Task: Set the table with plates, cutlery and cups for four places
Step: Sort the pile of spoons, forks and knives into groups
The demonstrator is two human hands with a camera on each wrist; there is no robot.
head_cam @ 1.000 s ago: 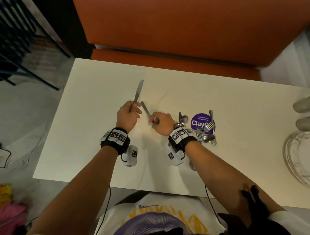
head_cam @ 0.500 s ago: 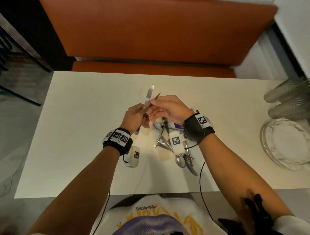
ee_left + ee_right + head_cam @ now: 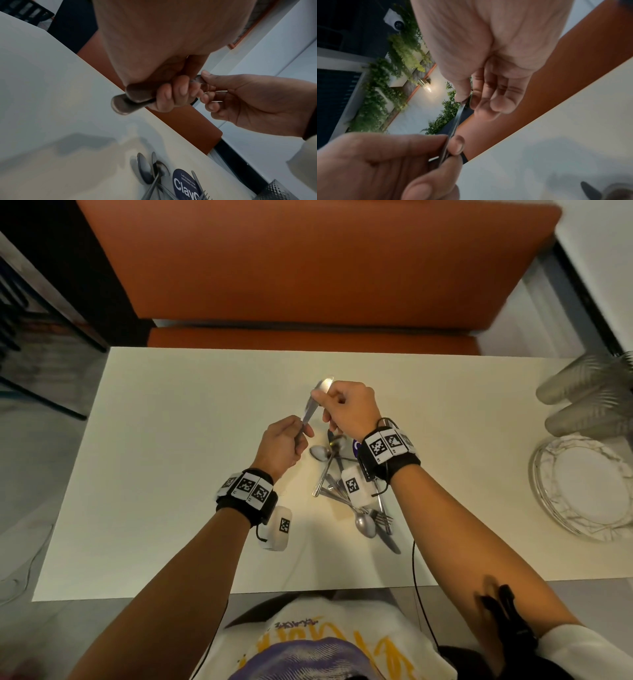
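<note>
1. Left hand (image 3: 281,448), mid-frame in the head view, fist curled round the handles of two knives (image 3: 310,410); both handle ends poke out of the fist in the left wrist view.
2. Right hand (image 3: 349,409) pinches the knives' blade end between thumb and fingers, just above the left hand.
3. Cutlery pile (image 3: 346,487) lies on the table (image 3: 171,440) below the hands; plates (image 3: 589,491) and cups (image 3: 592,398) at the right edge.
4. Step, judged: gathering knives; no place laid yet.
5. Next: let go with the right hand, pick more from the pile or carry the knives to a place.
</note>
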